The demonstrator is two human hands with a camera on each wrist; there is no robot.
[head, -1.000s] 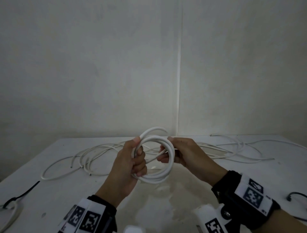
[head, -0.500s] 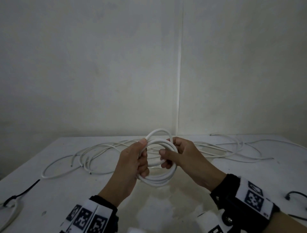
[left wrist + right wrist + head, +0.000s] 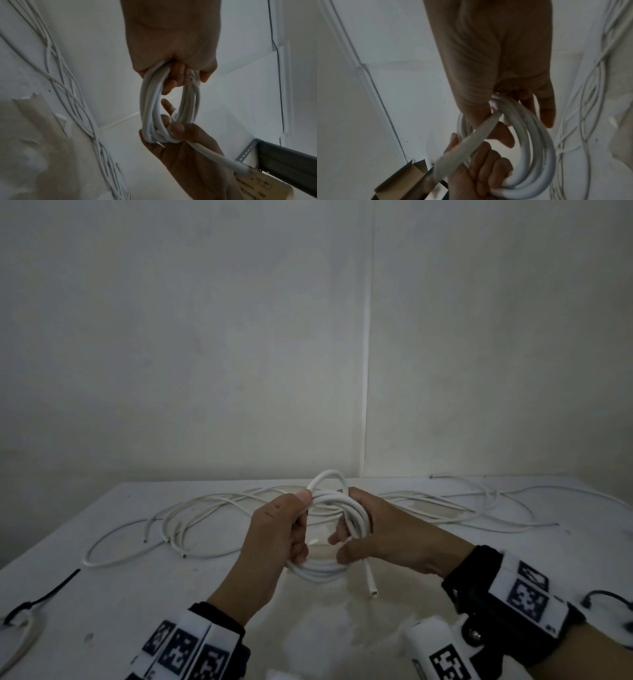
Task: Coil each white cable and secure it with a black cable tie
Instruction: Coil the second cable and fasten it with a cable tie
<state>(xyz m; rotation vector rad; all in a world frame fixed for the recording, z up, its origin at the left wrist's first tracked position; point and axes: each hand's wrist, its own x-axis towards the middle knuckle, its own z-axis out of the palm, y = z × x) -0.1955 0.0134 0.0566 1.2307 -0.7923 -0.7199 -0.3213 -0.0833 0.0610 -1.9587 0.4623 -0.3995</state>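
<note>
The left hand [image 3: 274,529] has its fingers [image 3: 173,81] curled tight round one side of the coil [image 3: 334,522]. The right hand [image 3: 387,535] pinches the opposite side, its fingers half-bent. The coil stands upright between them above the counter [image 3: 102,611], and its free end [image 3: 371,585] hangs down under the right hand, the nearer one. A black tie [image 3: 48,594] (likely the next need) lies well off left.
</note>
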